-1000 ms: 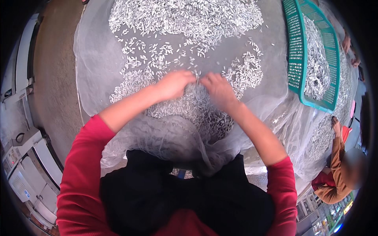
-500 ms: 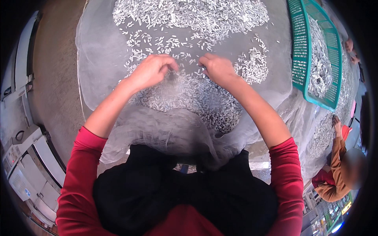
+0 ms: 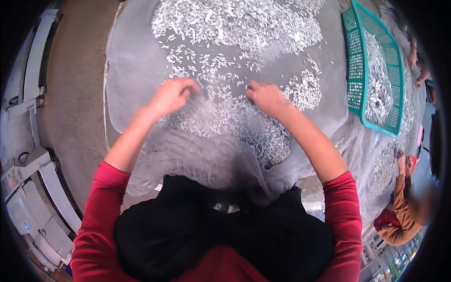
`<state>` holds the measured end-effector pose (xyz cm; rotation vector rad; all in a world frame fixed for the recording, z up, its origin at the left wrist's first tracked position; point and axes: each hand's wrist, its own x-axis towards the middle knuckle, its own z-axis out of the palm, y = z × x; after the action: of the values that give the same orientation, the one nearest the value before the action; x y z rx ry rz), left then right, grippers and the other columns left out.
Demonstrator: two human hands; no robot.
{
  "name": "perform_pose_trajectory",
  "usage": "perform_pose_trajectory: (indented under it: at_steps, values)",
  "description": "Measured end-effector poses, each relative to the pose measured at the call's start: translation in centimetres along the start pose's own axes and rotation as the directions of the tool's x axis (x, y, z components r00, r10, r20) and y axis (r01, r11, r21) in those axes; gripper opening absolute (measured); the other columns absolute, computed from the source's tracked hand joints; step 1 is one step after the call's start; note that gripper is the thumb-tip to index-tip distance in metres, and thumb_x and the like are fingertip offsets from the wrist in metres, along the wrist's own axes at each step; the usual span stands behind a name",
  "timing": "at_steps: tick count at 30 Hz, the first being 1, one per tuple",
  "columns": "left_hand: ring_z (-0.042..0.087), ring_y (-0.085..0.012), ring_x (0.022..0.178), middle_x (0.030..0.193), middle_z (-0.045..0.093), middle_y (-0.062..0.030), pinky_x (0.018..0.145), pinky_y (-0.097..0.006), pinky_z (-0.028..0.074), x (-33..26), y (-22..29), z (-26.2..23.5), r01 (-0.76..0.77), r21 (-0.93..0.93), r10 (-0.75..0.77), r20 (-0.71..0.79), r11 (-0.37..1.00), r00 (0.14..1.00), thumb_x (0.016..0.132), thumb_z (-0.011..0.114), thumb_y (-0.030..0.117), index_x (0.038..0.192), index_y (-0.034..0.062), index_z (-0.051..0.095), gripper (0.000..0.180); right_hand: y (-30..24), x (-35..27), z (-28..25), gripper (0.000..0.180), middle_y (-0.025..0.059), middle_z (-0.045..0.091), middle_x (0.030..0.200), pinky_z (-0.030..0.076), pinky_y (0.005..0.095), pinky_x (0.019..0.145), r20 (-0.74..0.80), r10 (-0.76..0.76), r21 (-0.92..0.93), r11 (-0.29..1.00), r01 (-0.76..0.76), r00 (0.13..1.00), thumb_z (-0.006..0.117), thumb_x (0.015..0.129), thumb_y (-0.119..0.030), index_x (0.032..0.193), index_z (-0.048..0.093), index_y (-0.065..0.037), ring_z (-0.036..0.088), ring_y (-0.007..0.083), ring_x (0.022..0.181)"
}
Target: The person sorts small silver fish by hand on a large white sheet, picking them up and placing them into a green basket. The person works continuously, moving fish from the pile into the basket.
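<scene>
Small silvery-white elongated pieces lie before me: a far pile (image 3: 235, 21), a thin scatter in the middle and a near heap (image 3: 263, 129) over pale netting (image 3: 197, 152). My left hand (image 3: 170, 97) hovers at the heap's left edge. Its fingers curl toward the thumb, and blur hides whether anything is between the tips. Over the right part of the scatter, my right hand (image 3: 268, 98) has its fingers drawn together in a pinch. What they hold, if anything, is too small to make out. A smaller cluster (image 3: 304, 89) lies just right of that hand.
A green plastic basket (image 3: 358, 80) of longer silvery pieces stands at the right edge. Beyond it, more pieces spread out where a co-worker in a brown sleeve (image 3: 399, 199) reaches in. Other hands (image 3: 420, 73) show at the far right. Grey-white equipment (image 3: 42, 211) stands left.
My view has shifted slightly. My hands are a little farther apart, with the left blurred at its fingertips. A dark speck at my right fingertips no longer shows. The co-worker's hands have moved.
</scene>
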<state>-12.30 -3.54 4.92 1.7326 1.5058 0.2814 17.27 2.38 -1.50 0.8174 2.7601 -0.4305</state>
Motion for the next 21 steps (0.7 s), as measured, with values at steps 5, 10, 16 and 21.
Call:
perform_pose_trajectory:
  at_steps: [5, 10, 16, 21]
  values:
    - [0.064, -0.0254, 0.083, 0.097, 0.067, -0.0110, 0.074, -0.034, 0.048, -0.4, -0.3, 0.1, -0.078, 0.013, 0.078, -0.050, 0.997, 0.996, 0.081, 0.046, -0.006, 0.096, 0.0039, 0.066, 0.026, -1.0, 0.1, 0.7, 0.016, 0.0072, 0.055, 0.101, 0.050, 0.0374, 0.073, 0.005, 0.021, -0.164, 0.986, -0.020, 1.000, 0.057, 0.079, -0.010, 0.093, 0.062, -0.007, 0.058, 0.0233, 0.091]
    - [0.064, -0.0243, 0.083, 0.092, 0.067, -0.0118, 0.074, -0.034, 0.049, -0.2, -0.5, 0.4, -0.046, 0.012, 0.046, -0.082, 0.999, 0.996, 0.080, 0.046, -0.008, 0.094, 0.0026, 0.066, 0.026, 0.1, -2.2, -0.9, 0.012, 0.0078, 0.058, 0.086, 0.046, 0.0408, 0.077, -0.296, 0.187, 0.151, 0.977, -0.147, 0.937, 0.062, 0.077, -0.008, 0.089, 0.060, -0.008, 0.059, 0.0255, 0.088]
    - [0.065, -0.0289, 0.093, 0.098, 0.068, -0.0143, 0.083, -0.036, 0.049, 1.2, 0.5, 0.9, 0.047, -0.064, -0.047, 0.001, 0.997, 0.999, 0.080, 0.047, -0.004, 0.095, 0.0029, 0.066, 0.025, 1.8, -5.2, -1.0, 0.015, 0.0065, 0.057, 0.090, 0.047, 0.0414, 0.081, -0.211, 0.365, 0.441, 0.864, -0.245, 0.907, 0.070, 0.075, -0.016, 0.087, 0.062, -0.012, 0.061, 0.0250, 0.093]
    - [0.064, -0.0238, 0.090, 0.097, 0.068, -0.0114, 0.079, -0.035, 0.049, 3.1, 1.9, 1.8, -0.066, -0.031, 0.067, 0.015, 0.997, 0.998, 0.083, 0.047, -0.003, 0.096, 0.0023, 0.066, 0.023, -0.2, -2.3, 1.4, 0.011, 0.0034, 0.058, 0.095, 0.045, 0.0424, 0.083, -0.215, 0.158, 0.216, 0.970, -0.111, 0.964, 0.057, 0.083, -0.014, 0.091, 0.065, -0.015, 0.059, 0.0228, 0.098]
